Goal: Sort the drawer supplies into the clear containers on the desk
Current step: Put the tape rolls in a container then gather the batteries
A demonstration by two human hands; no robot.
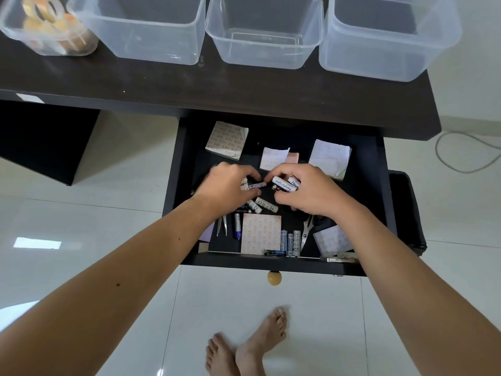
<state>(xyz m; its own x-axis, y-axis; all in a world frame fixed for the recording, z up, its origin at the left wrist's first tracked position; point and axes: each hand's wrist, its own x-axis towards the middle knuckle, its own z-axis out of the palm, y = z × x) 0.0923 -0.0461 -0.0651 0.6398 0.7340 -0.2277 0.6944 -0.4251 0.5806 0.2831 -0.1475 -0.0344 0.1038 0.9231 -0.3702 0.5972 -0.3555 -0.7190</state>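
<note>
Desk: dark top, sits above open drawer; drawer pulled out toward person, round tan knob on front edge.
Floor: white glossy tile under drawer; two bare feet below knob; grey cable right of drawer.
Containers: four clear tubs in a row on desk, behind drawer. Far-left tub holds tape rolls, blurred. Other three – left-mid, middle, right – show only bare bottoms.
In the way: both forearms cross drawer's front half, hide part of its floor.
Paper pads: patterned sticky-note squares scattered in drawer – back-left, back-mid, back-right, front-mid, front-right.
Scissors: front-right of drawer, partly under right wrist.
Tweezers: front-left of drawer.
Batteries: white cells, printed labels, some blue/black. Loose ones lie mid-drawer & by front wall.
L hand: mid-drawer, fingers curled, pinching a white battery.
R hand: just beside L hand, fingers curled round a few white batteries.
</note>
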